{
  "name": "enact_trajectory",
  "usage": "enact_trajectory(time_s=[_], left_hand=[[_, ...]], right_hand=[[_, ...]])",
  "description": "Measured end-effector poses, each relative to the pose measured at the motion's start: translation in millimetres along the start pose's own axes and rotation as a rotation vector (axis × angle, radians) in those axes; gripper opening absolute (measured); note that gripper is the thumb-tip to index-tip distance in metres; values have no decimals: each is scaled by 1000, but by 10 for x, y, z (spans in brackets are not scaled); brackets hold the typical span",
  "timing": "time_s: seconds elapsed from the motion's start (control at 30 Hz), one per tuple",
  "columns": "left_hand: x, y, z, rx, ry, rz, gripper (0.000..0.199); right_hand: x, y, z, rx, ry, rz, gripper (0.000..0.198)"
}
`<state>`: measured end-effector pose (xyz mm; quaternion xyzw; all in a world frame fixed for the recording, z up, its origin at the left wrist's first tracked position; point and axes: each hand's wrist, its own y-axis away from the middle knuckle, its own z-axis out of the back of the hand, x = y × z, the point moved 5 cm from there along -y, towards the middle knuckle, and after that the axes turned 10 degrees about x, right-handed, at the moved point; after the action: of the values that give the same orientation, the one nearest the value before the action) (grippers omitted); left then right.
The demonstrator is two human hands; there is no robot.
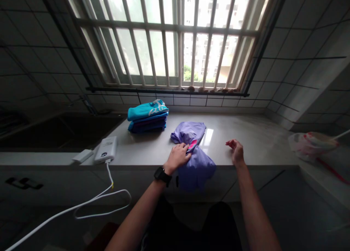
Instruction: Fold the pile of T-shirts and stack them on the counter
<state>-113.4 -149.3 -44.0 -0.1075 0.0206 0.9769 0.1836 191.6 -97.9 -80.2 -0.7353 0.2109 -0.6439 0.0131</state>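
A purple garment (197, 167), probably a shirt, lies crumpled on the counter, its lower part hanging over the front edge. A pink patch shows at the bunched middle. My left hand (178, 157), with a black watch on the wrist, is on that bunched part, its fingers and thumb closed on the cloth. Apart from the garment, to its right, my right hand (236, 151) is over the counter, fingers loosely bent and apart, holding nothing. Behind and left of the garment sits a stack of folded clothes (148, 116), turquoise with white print on top, darker blue below.
Left of the stack, a white power bank (106, 149) with a plugged-in white cable (93, 199) lies beside a small white block (82, 156). A dark sink (62, 130) is at far left. A plastic bag (313, 145) rests at far right. Behind the counter (246, 127) is a barred window.
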Motion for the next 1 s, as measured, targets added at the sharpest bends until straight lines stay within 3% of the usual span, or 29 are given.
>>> enact_trajectory(time_s=[0.1, 0.2, 0.27, 0.37, 0.47, 0.53, 0.63, 0.7, 0.77, 0.87, 1.0], left_hand=[[-61, 48, 182, 13, 143, -78, 38], [22, 15, 344, -178, 279, 41, 36], [79, -27, 349, -269, 277, 103, 47], [90, -90, 223, -101, 305, 39, 65], [75, -30, 213, 96, 322, -27, 56], [68, 31, 269, 170, 277, -8, 47], [31, 37, 329, 83, 240, 5, 46], [-11, -22, 259, -20, 240, -30, 63], [-34, -111, 68, -11, 242, -59, 79], [-15, -204, -203, 64, 295, -92, 74], [22, -181, -213, 5, 459, -183, 60]], right_hand=[[17, -2, -93, 111, 160, -19, 37], [2, 0, -218, 273, 319, -75, 39], [-12, -2, -253, 309, 370, -102, 40], [-26, -4, -258, 313, 397, -103, 40], [-9, 22, -283, 353, 489, -50, 39], [45, 74, -359, 450, 611, 64, 44], [123, 195, -510, 643, 786, 257, 54], [138, 258, -575, 731, 858, 315, 48], [131, 294, -611, 783, 909, 338, 35], [111, 302, -628, 796, 937, 354, 19], [116, 266, -603, 731, 868, 343, 12]])
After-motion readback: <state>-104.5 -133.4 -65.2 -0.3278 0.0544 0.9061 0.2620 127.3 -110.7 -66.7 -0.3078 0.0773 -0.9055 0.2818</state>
